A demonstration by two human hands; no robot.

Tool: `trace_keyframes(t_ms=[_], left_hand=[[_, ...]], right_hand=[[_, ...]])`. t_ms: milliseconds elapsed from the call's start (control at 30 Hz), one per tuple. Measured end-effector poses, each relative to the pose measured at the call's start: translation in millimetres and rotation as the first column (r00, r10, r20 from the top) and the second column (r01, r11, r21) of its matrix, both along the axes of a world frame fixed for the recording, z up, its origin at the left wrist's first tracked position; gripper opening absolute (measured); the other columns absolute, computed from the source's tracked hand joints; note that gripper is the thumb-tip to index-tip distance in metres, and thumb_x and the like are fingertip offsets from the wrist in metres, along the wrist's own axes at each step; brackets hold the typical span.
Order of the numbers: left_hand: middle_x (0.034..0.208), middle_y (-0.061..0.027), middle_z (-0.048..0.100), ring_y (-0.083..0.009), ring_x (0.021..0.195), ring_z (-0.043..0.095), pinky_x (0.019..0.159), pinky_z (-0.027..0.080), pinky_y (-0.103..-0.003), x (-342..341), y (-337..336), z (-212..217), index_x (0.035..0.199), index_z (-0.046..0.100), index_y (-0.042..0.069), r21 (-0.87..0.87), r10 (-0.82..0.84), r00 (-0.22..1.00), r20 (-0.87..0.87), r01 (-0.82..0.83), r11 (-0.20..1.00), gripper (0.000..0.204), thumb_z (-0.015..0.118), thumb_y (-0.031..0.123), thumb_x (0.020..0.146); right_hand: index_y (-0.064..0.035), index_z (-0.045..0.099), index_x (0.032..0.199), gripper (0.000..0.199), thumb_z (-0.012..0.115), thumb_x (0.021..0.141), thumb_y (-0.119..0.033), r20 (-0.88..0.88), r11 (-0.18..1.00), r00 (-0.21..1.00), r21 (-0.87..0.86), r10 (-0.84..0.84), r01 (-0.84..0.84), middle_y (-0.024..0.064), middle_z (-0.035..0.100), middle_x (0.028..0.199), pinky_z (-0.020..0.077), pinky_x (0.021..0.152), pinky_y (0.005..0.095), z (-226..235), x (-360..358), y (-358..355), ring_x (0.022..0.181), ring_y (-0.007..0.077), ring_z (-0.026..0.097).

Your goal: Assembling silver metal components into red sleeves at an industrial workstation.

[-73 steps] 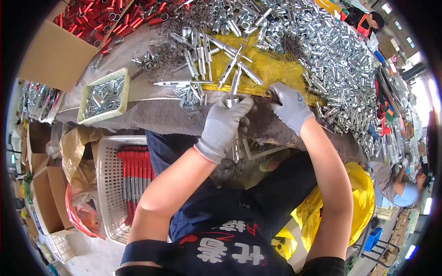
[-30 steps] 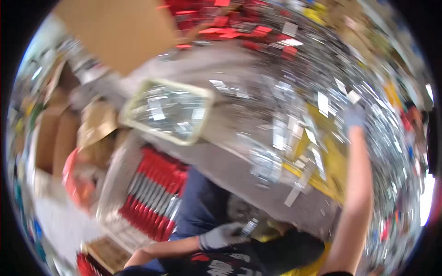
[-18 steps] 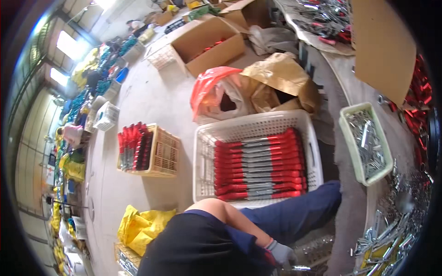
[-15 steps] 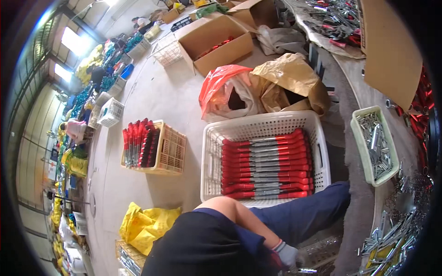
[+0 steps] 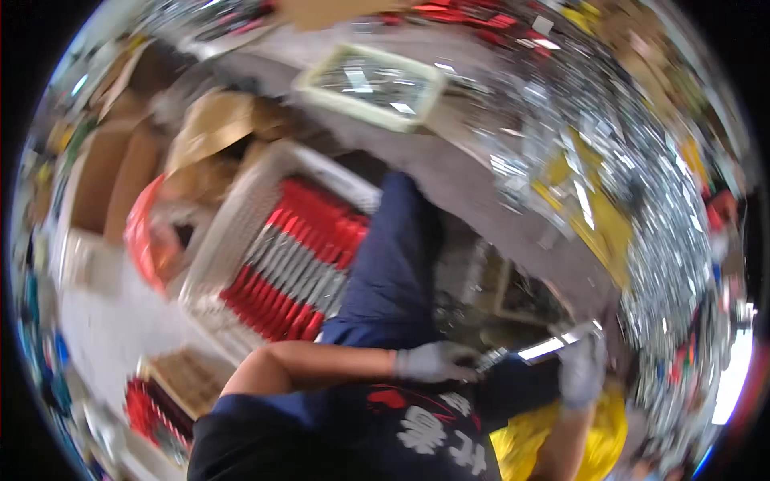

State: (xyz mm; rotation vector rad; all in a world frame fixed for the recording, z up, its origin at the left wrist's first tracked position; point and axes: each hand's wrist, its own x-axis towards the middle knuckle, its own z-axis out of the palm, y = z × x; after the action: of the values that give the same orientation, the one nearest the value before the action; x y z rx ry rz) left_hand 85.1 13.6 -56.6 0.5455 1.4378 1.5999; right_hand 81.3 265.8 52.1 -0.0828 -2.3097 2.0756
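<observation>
Both my hands wear pale grey gloves, and motion blurs the picture. A shiny metal rod (image 5: 542, 349) lies slantwise between them above my lap. My left hand (image 5: 437, 362) is closed at the rod's lower left end. Near its upper right end, my right hand (image 5: 582, 370) grips it with the fingers partly smeared. Left of my leg, a white plastic basket (image 5: 220, 244) holds a row of red-ended tools with grey metal middles (image 5: 293, 260).
A workbench edge (image 5: 513, 216) runs diagonally past my knee, heaped with metal parts (image 5: 674, 208). On it sit a pale green tray (image 5: 437, 96) of small parts and a yellow piece (image 5: 589, 216). Bags (image 5: 212, 132), a cardboard box (image 5: 100, 184) and a tan crate (image 5: 188, 381) stand at left.
My view has swung right toward the bench, so the basket now appears further left. My right hand and the metal rod between my hands have come into sight. My left hand is further up in view.
</observation>
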Motion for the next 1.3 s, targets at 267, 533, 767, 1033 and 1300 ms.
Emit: trace_keyframes(t_ms=[267, 533, 767, 1033, 1300], left_hand=[[0.086, -0.0041, 0.062, -0.0063, 0.080, 0.054, 0.072, 0.046, -0.023, 13, 7, 9, 0.111, 0.060, 0.001, 0.044, 0.048, 0.986, 0.162, -0.056, 0.997, 0.030, 0.061, 0.024, 0.092], [0.089, -0.0125, 0.066, -0.0141, 0.085, 0.060, 0.078, 0.048, -0.032, 7, 7, 18, 0.114, 0.059, 0.001, -0.183, -0.094, 0.991, -0.090, 0.076, 0.980, 0.035, 0.063, 0.025, 0.089], [0.123, -0.0201, 0.058, -0.0237, 0.114, 0.058, 0.094, 0.044, -0.033, -61, 2, 24, 0.133, 0.048, 0.001, 0.108, 0.118, 0.905, -0.409, -0.080, 0.991, 0.045, 0.052, 0.026, 0.096], [0.076, -0.0036, 0.062, -0.0071, 0.074, 0.055, 0.067, 0.047, -0.025, -50, 6, -46, 0.112, 0.063, 0.001, 0.007, 0.228, 0.968, 0.107, -0.230, 0.973, 0.030, 0.054, 0.026, 0.096], [0.101, -0.0131, 0.068, -0.0147, 0.095, 0.063, 0.085, 0.049, -0.028, -53, 6, -35, 0.124, 0.053, -0.004, -0.038, 0.076, 0.964, 0.256, -0.069, 0.997, 0.045, 0.048, 0.032, 0.099]], right_hand=[[-0.0051, 0.046, 0.104, 0.029, 0.060, 0.094, -0.029, 0.191, 0.944, 0.960, -0.220, -0.205, 0.246, 0.0091, 0.063, 0.094, 0.0548, 0.074, 0.0304, -30, 18, -22, 0.087, 0.0202, 0.066], [-0.0013, 0.054, 0.107, 0.032, 0.069, 0.081, -0.014, 0.356, 0.997, 0.932, 0.035, -0.071, 0.062, 0.0016, 0.058, 0.088, 0.0475, 0.072, 0.0246, -43, 29, -43, 0.079, 0.0079, 0.055], [0.0029, 0.055, 0.100, 0.044, 0.072, 0.079, -0.032, 0.394, 0.909, 0.906, 0.303, 0.155, -0.287, 0.0220, 0.064, 0.094, 0.0487, 0.077, 0.0388, -59, 19, -65, 0.089, 0.0337, 0.064], [-0.0121, 0.063, 0.088, 0.009, 0.062, 0.080, -0.016, -0.376, 0.478, 0.796, 0.869, 0.474, 0.126, 0.0085, 0.060, 0.082, 0.0480, 0.065, 0.0418, 3, -128, -73, 0.078, 0.0297, 0.061], [-0.0099, 0.059, 0.092, 0.009, 0.055, 0.085, -0.013, 0.032, -0.051, 0.843, 0.999, 0.537, -0.005, 0.0106, 0.059, 0.083, 0.0521, 0.068, 0.0405, 0, -211, -79, 0.081, 0.0299, 0.062]])
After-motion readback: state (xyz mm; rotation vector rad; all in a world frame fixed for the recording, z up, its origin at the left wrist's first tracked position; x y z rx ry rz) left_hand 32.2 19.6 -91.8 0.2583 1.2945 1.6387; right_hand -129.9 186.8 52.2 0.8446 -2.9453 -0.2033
